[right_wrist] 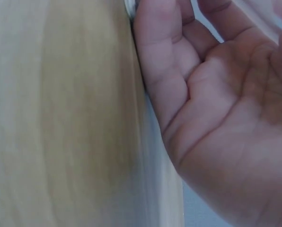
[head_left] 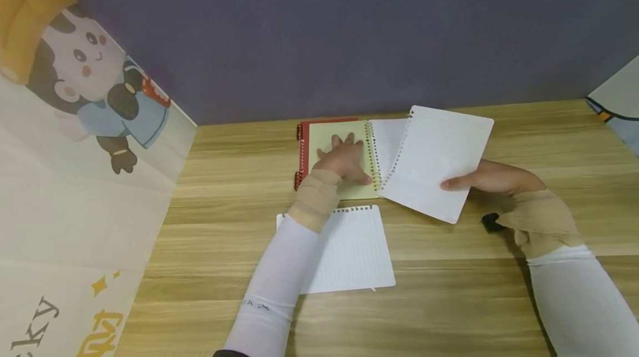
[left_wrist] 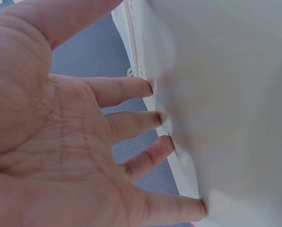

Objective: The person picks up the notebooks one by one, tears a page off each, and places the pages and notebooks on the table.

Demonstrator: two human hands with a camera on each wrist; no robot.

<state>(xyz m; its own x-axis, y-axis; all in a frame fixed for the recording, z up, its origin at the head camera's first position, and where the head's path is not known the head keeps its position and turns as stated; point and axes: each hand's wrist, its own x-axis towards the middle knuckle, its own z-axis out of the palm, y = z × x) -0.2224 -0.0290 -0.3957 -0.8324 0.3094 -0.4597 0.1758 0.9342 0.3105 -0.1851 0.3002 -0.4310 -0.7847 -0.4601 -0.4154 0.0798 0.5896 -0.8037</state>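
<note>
A ring binder with a red cover (head_left: 304,149) lies at the back of the table, a pale yellow sheet (head_left: 356,188) on top of it. My left hand (head_left: 344,158) rests on that sheet with fingers spread; in the left wrist view its fingertips (left_wrist: 190,209) press against the page. My right hand (head_left: 491,177) grips white hole-punched loose-leaf paper (head_left: 444,152) by its right edge, thumb on top, the paper tilted. Part of another white lined sheet (head_left: 388,138) shows between the yellow sheet and the held paper. The right wrist view shows my right hand's fingers (right_wrist: 155,56) curled, beside the wooden surface.
Another white lined loose-leaf sheet (head_left: 354,251) lies in front of the binder, partly under my left forearm. The wooden table (head_left: 224,190) meets a dark grey-blue wall (head_left: 319,35) behind. A pale wall with cartoon pictures (head_left: 90,69) borders the left side.
</note>
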